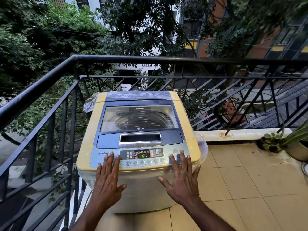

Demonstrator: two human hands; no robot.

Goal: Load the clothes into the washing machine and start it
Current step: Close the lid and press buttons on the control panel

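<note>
Centrally in the frame, a top-loading washing machine (pixel 140 139) is seen on a tiled balcony floor (pixel 241 180), its glass lid (pixel 139 118) closed and the display (pixel 142 156) lit with 19. Both hands are spread flat with fingers wide, nothing held: the left hand (pixel 106 179) is laid over the panel's left end, the right hand (pixel 181 179) over its right end near the buttons. No clothes can be made out. A black railing (pixel 50 77) is wrapped close around the left and back, and a potted plant (pixel 290 144) is placed at the right edge.
</note>
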